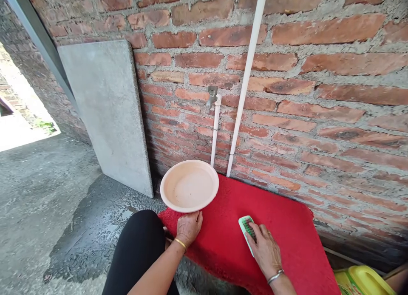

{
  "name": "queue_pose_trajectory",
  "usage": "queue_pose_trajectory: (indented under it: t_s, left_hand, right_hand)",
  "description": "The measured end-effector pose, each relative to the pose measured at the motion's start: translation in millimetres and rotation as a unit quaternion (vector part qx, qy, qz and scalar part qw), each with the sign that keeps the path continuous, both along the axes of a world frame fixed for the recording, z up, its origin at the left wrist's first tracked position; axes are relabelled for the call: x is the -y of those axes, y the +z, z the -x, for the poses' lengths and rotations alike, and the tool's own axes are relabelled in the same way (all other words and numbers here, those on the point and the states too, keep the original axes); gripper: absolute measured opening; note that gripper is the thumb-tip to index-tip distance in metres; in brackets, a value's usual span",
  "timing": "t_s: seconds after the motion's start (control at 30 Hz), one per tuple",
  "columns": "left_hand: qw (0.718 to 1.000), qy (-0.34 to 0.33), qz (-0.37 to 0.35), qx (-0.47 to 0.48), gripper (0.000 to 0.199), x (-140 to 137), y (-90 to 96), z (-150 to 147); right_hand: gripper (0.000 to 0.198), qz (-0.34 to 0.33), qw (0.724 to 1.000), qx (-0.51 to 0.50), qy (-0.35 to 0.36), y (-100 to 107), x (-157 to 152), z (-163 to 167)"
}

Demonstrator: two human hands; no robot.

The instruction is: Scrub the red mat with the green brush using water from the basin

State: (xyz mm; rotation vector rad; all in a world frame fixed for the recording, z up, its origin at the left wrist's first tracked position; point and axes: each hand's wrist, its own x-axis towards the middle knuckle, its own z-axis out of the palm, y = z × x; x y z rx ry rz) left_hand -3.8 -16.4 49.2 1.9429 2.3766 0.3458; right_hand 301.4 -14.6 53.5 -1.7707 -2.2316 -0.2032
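A pale pink plastic basin (192, 185) is over the far left corner of a red cloth (270, 205), with a little clear water and some dark specks inside. My left hand (188, 228) is closed at its front rim; the fingers curl in beneath the rim, their tips hidden. To the right, my right hand (266, 248) grips a green scrubbing brush (245, 223) against the cloth. Its bristles partly show beside my fingers. The cloth is spread over a low surface and hangs down at the front.
Behind stands a brick wall (287, 116) with a tap (212, 96) on a white pipe and a taller white pipe (247, 78). A grey slab (105, 112) leans at left above wet concrete floor (92, 227). A yellow jug (363, 282) is at lower right.
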Motion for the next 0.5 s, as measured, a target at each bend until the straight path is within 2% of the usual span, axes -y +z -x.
queue_pose_trajectory:
  t_s: [0.13,0.27,0.5]
  left_hand:
    - [1.0,0.002,-0.008,0.006,0.036,0,-2.1,0]
    - [1.0,0.005,-0.011,0.017,0.036,0,-3.3,0]
    - [1.0,-0.003,-0.008,0.012,0.035,0,0.4,0]
  right_hand:
    - [0.04,-0.013,0.999,0.021,-0.049,-3,-4,-13]
    - [0.041,-0.031,0.997,0.042,-0.056,-10,0,-13]
    - [0.039,-0.027,0.997,-0.007,0.073,-21,11,3]
